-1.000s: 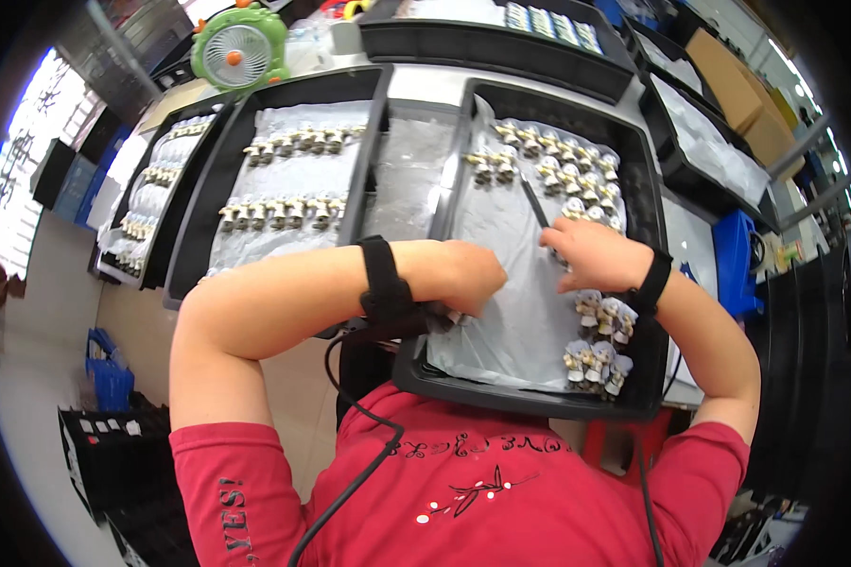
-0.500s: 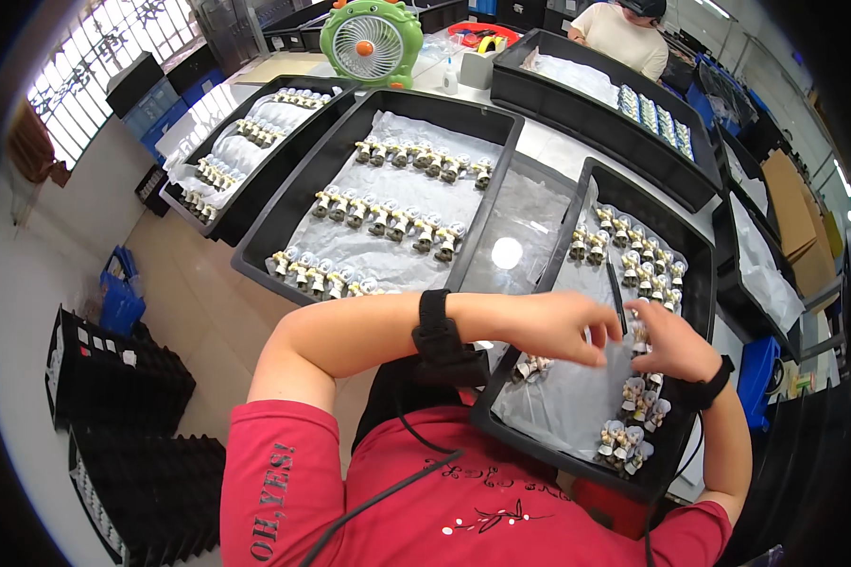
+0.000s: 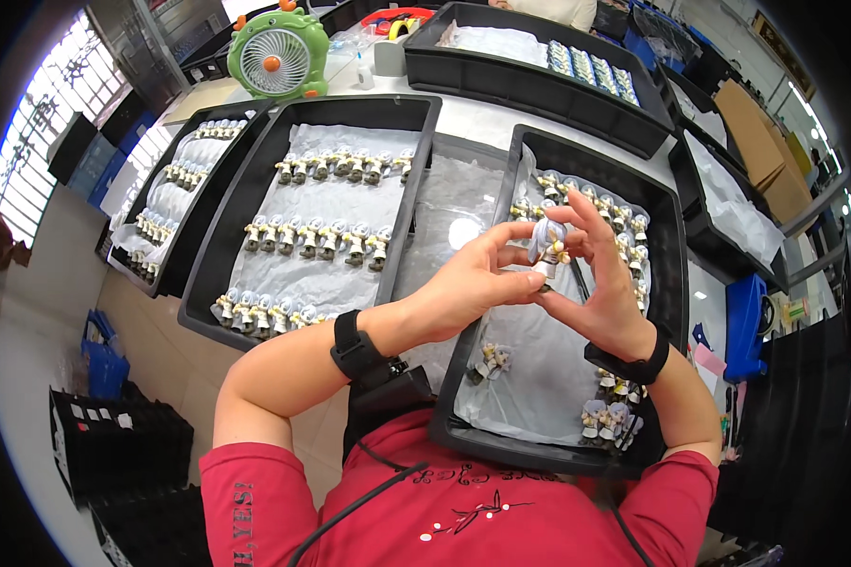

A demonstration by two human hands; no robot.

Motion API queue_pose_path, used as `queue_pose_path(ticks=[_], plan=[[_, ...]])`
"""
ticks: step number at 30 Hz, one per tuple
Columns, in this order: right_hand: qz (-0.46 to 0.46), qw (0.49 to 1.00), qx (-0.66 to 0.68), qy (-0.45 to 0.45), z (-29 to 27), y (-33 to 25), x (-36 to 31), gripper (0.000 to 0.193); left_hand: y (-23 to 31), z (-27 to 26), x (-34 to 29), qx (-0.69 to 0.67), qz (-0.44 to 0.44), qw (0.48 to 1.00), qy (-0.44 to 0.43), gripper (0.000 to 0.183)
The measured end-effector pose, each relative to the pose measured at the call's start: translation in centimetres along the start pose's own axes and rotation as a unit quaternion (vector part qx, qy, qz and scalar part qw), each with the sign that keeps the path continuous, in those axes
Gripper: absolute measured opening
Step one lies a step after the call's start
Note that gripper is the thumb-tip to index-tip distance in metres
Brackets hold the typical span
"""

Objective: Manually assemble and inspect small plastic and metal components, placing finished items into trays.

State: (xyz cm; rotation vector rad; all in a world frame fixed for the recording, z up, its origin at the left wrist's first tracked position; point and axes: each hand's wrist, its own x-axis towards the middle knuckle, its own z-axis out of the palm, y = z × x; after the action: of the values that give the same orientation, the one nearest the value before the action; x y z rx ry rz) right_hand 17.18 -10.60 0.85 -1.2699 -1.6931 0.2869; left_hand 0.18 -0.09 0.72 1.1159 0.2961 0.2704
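A small figurine [image 3: 546, 248] with a pale grey-blue head, white body and dark base is held up over the right-hand black tray [image 3: 501, 444]. My left hand [image 3: 487, 274] pinches it near its base between thumb and fingers. My right hand [image 3: 603, 283] curves round its other side, thumb at the base and fingertips beside the head. Beneath the hands, a slim dark pen-like tool [image 3: 580, 281] lies on the tray's white lining, partly hidden. Similar figurines [image 3: 607, 420] lie in groups along the tray's right side, with a small group [image 3: 491, 361] at its left.
A middle black tray [image 3: 201, 324] holds rows of figurines on white paper; another tray [image 3: 175, 269] stands left of it. Toward the back are a green fan [image 3: 279, 57], a white bottle [image 3: 364, 71] and a large black tray [image 3: 539, 94]. Black crates [image 3: 118, 444] stand on the floor.
My hands have risen from the right-hand tray and come together, now with a figurine between them. The view has shifted, so the trays appear further left.
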Motion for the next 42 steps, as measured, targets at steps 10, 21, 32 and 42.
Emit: queue_pose_path(ticks=[10,21,32,42], plan=[[-0.005,0.999,-0.044,-0.007,0.0,0.0,-0.2,0.092,-1.0,-0.2,0.3,0.016,0.008,1.0,0.021,0.059],[0.022,0.999,-0.02,-0.023,0.0,0.5,-0.4,0.093,-0.4,0.1,0.2,0.002,-0.014,0.999,0.031,0.06],[-0.002,0.999,-0.032,-0.027,0.6,0.3,-0.5,0.088,-1.0,0.5,0.4,0.083,0.057,0.994,0.041,0.064],[-0.049,0.998,-0.048,-0.008,0.9,0.1,-0.4,0.088,-0.9,0.8,0.0,0.13,0.09,0.986,0.054,0.06]])
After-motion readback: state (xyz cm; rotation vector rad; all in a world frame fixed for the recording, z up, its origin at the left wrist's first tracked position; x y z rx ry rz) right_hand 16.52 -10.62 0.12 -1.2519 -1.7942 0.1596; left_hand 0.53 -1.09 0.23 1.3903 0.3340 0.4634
